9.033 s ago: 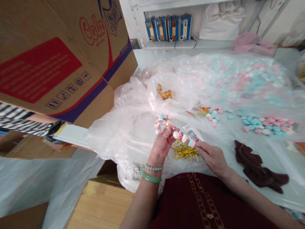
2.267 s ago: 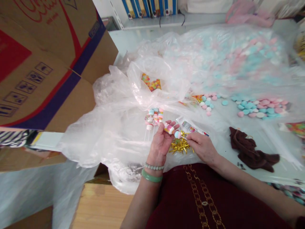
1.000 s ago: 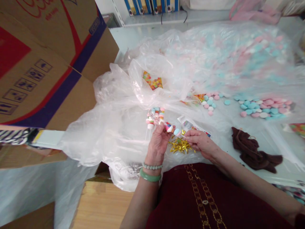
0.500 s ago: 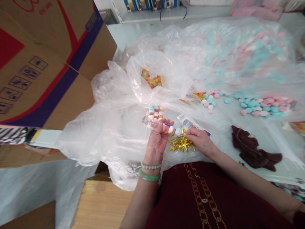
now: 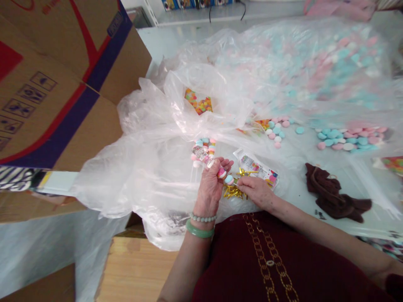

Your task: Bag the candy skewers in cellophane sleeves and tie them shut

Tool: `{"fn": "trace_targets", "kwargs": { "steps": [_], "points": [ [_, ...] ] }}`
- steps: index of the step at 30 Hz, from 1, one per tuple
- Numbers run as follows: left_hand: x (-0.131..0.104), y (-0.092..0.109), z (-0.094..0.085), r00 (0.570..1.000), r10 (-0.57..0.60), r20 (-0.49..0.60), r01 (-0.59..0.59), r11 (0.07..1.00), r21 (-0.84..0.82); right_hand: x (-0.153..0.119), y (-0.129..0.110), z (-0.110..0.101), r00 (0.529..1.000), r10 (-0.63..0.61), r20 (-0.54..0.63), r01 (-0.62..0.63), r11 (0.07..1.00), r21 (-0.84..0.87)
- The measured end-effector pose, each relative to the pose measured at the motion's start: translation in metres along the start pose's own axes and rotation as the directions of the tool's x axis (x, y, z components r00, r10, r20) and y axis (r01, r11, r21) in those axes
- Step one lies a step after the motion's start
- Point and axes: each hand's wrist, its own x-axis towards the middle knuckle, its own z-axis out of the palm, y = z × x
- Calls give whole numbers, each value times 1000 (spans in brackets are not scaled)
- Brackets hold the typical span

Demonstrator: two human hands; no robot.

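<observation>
My left hand (image 5: 210, 186) is closed around a candy skewer in clear wrapping (image 5: 229, 180), pastel pieces in a row, tilted down to the right. The wrapping's crinkled left end (image 5: 199, 152) sticks out past my thumb. The fingers of my right hand (image 5: 256, 191) pinch the skewer's lower right end; whether a tie is between them is hidden. Just under that hand lies a pile of gold twist ties (image 5: 233, 193). Beyond my left hand, more candy skewers (image 5: 204, 143) lie side by side on clear plastic. A printed packet (image 5: 262, 171) rests behind my right hand.
A large cardboard box (image 5: 126, 71) stands at the left. Across the back spreads a big clear bag of pink, blue and white candies (image 5: 315, 71). Loose candies (image 5: 349, 140), a brown cloth (image 5: 336, 193) and white sticks (image 5: 374, 188) lie on the table's right side.
My right hand has moved slightly left and down. The skewer now tilts more steeply, with its wrapped left end raised. More of the printed packet shows.
</observation>
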Motion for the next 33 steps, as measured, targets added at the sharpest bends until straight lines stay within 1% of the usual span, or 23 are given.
{"fn": "trace_targets", "kwargs": {
  "steps": [2, 4, 5, 6, 7, 8, 10, 11, 13, 16, 19, 21, 22, 23, 25, 27, 29, 31, 33],
  "points": [
    [-2, -2, 2, 1000, -20, 9, 20, 1000, 10, 3, -1, 0, 996, 93, 0, -92, 975, 203],
    [-3, -3, 3, 999, -53, 6, 53, 999, -1, 5, 0, 0, 982, 188, 14, -177, 896, 407],
    [-2, -3, 3, 997, -72, 3, 73, 997, -16, 6, 1, 0, 974, 225, 13, -205, 856, 475],
    [-1, -2, 3, 996, -94, 0, 94, 995, -35, 6, 2, -1, 969, 246, 0, -212, 836, 506],
    [0, -2, 2, 994, -113, -4, 112, 992, -57, 7, 4, -2, 968, 247, -32, -200, 846, 494],
    [2, -1, 1, 992, -126, -8, 125, 989, -78, 7, 5, -3, 969, 233, -80, -175, 880, 442],
    [4, 1, -2, 992, -127, -18, 125, 986, -107, 7, 7, -5, 969, 178, -171, -130, 957, 258],
    [5, 2, -3, 994, -107, -21, 104, 988, -111, 7, 8, -6, 967, 153, -203, -121, 980, 159],
    [5, 1, -4, 999, -47, -24, 44, 994, -99, 6, 8, -6, 963, 115, -243, -119, 993, -4],
    [2, -3, 1, 1000, -3, -11, 3, 998, -59, 3, 6, -3, 964, -1, -267, -60, 974, -220],
    [-3, -12, 9, 1000, 0, -10, -1, 999, -49, 0, 4, 2, 962, -136, -238, 21, 902, -432],
    [-5, -18, 13, 1000, 2, -11, -2, 999, -37, -1, 3, 5, 965, -173, -198, 54, 868, -494],
    [-6, -20, 14, 1000, -12, -2, 12, 1000, -23, -1, 3, 6, 966, -177, -188, 64, 868, -492],
    [-7, -22, 14, 999, -38, 11, 38, 999, -7, -1, 3, 7, 966, -174, -190, 67, 882, -466],
    [-8, -20, 12, 992, -110, 53, 110, 994, 19, 1, 3, 6, 962, -148, -229, 62, 936, -346],
    [-8, -13, 7, 972, -193, 131, 190, 981, 35, 3, 2, 3, 953, -92, -289, 44, 985, -168],
    [-6, -1, 1, 945, -240, 224, 241, 970, 22, 5, -1, -2, 948, -24, -318, 24, 1000, -4],
    [-1, 12, -4, 932, -230, 279, 249, 968, -34, 6, -4, -6, 953, 37, -301, -2, 993, 117],
    [7, 23, -7, 944, -183, 274, 219, 970, -104, 6, -6, -9, 969, 82, -231, -28, 973, 230]
  ]
}}
